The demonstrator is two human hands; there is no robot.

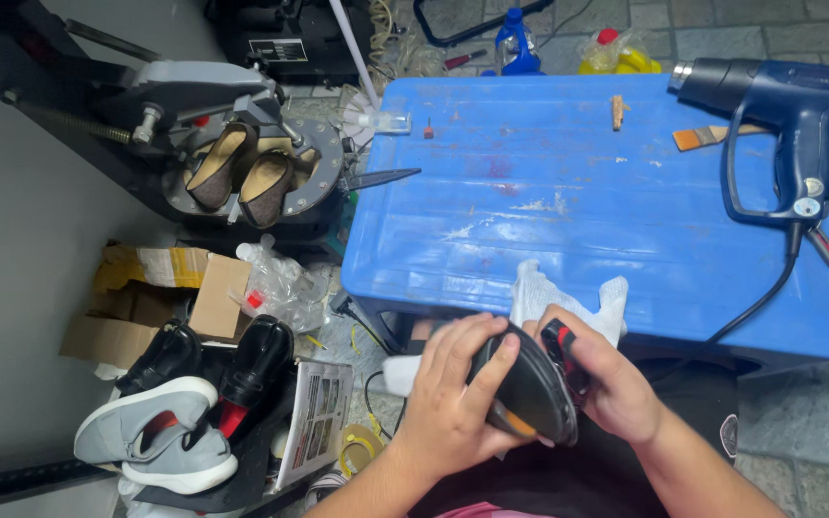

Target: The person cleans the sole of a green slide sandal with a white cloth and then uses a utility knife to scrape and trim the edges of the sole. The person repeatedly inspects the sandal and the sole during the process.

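Both hands clamped on a dark shoe held sole-up at the near edge of the blue tabletop.

The shoe (528, 393) sits between the two hands, its long axis running diagonally from upper left to lower right; which end is the toe cannot be told. The left hand (453, 398) wraps the shoe's left side, fingers laid across the sole. The right hand (611, 384) closes on the right side and also pinches a small red-and-black tool (560, 343) against the shoe edge. A white cloth (568, 299) lies just beyond the hands, draped over the edge of the tabletop (549, 192). Beyond the cloth the surface is largely open; a blue heat gun (789, 125) rests far right of the hands, with a brush (707, 137) beside it. Left of the hands, the floor holds several pairs of shoes (194, 403).
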